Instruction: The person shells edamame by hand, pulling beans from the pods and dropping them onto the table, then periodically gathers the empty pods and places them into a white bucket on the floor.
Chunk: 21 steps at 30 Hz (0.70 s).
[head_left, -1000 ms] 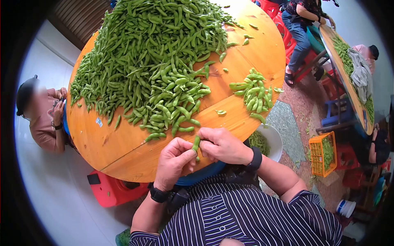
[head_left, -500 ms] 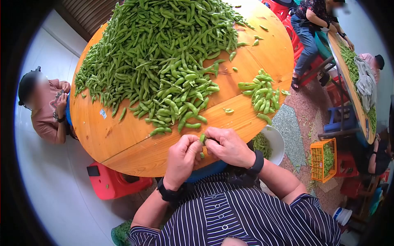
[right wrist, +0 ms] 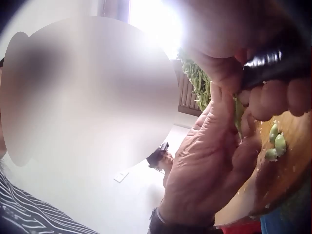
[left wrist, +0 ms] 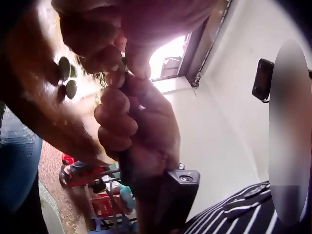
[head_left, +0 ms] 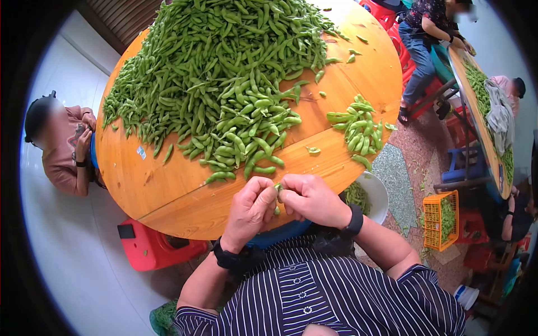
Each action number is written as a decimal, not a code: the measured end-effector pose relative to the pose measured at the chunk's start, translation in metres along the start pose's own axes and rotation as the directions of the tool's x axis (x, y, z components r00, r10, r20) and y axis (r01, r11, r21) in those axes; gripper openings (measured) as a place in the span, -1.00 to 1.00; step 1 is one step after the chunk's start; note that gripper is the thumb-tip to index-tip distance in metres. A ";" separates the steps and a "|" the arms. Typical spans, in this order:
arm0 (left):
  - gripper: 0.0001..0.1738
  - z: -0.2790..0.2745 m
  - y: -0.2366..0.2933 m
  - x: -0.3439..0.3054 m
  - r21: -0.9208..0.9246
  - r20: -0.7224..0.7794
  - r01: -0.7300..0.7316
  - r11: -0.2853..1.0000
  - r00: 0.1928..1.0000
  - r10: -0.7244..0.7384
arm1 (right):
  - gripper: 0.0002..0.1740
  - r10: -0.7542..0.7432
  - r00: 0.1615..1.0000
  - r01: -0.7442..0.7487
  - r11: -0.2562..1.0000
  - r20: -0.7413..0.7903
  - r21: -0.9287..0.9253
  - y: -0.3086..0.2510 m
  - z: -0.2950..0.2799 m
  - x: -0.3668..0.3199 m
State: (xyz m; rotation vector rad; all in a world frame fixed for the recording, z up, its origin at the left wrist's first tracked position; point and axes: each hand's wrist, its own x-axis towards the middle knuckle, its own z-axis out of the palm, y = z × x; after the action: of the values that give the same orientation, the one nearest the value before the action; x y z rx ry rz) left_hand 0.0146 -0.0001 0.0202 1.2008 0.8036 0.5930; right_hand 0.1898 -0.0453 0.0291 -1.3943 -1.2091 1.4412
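In the head view both hands meet over the near edge of the round wooden table. My left hand point(head_left: 249, 210) pinches a green soybean pod point(head_left: 277, 187) between thumb and fingers; most of it is covered. Against its upper end sits the thumb of my right hand point(head_left: 314, 201). The right wrist view shows the right fingers curled round a shiny black object point(right wrist: 265, 63) whose kind I cannot tell, while the pod point(right wrist: 239, 114) stands between the hands. Just beyond them lies a large heap of pods point(head_left: 196, 84), and a smaller pile of plump pods point(head_left: 361, 131) lies to the right.
A white basin point(head_left: 378, 196) with greens stands below the table's point(head_left: 179, 210) right edge. An orange crate point(head_left: 431, 224) of pods is on the floor. To the left are a red stool point(head_left: 143, 252) and a seated person point(head_left: 64, 148). Other people work at a second table.
The two hands have drawn closer together and the fingers now cover more of the pod. The head view has shifted slightly; the heap and the small pile look the same.
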 end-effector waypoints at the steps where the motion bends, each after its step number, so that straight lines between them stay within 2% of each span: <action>1: -0.85 0.002 0.005 -0.002 0.015 -0.013 0.059 0.998 0.998 -0.059 | -0.81 -0.115 0.992 0.108 0.983 -0.043 -0.151 0.001 0.002 -0.001; 2: -0.84 0.003 0.008 -0.002 0.030 -0.025 0.118 0.993 0.993 -0.117 | -0.81 -0.116 0.992 0.108 0.983 -0.042 -0.151 0.003 0.005 -0.001; 3: -0.84 0.005 0.007 -0.002 0.029 -0.026 0.116 0.993 0.993 -0.116 | -0.82 -0.260 0.961 0.227 0.937 -0.097 -0.264 0.004 0.009 -0.001; 4: -0.84 0.008 0.005 -0.001 0.146 -0.070 0.032 0.989 0.997 -0.022 | -0.82 -0.402 0.906 0.328 0.865 -0.132 -0.379 0.005 0.012 -0.001; 5: -0.83 0.010 0.004 -0.001 0.264 -0.103 -0.045 0.964 0.992 0.075 | -0.82 -0.401 0.907 0.329 0.865 -0.128 -0.379 0.005 0.015 -0.002; 9: -0.85 0.009 -0.006 0.000 0.302 -0.120 -0.095 0.949 0.983 0.137 | -0.85 -0.383 0.912 0.295 0.863 -0.150 -0.410 0.003 0.020 -0.002; 13: -0.83 0.007 -0.006 -0.001 0.149 -0.142 -0.014 0.989 0.989 0.036 | -0.85 -0.431 0.891 0.304 0.800 -0.143 -0.518 0.004 0.022 -0.002; 18: -0.77 0.006 -0.002 -0.003 0.077 -0.135 0.073 0.994 0.989 -0.063 | -0.84 -0.393 0.906 0.282 0.837 -0.157 -0.469 0.005 0.015 -0.002; 20: -0.79 0.009 0.005 -0.004 0.380 -0.177 -0.011 0.925 0.981 0.084 | -0.84 -0.393 0.905 0.277 0.834 -0.162 -0.478 0.005 0.011 -0.002; 21: -0.79 0.007 0.003 -0.003 0.380 -0.175 -0.011 0.925 0.981 0.084 | -0.84 -0.409 0.892 0.267 0.820 -0.191 -0.505 0.005 0.008 -0.003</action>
State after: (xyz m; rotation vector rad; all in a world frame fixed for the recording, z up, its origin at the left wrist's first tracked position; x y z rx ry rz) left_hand 0.0186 -0.0052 0.0252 1.5365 1.0873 0.6156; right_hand 0.1825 -0.0502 0.0242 -1.5347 -1.5773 0.6800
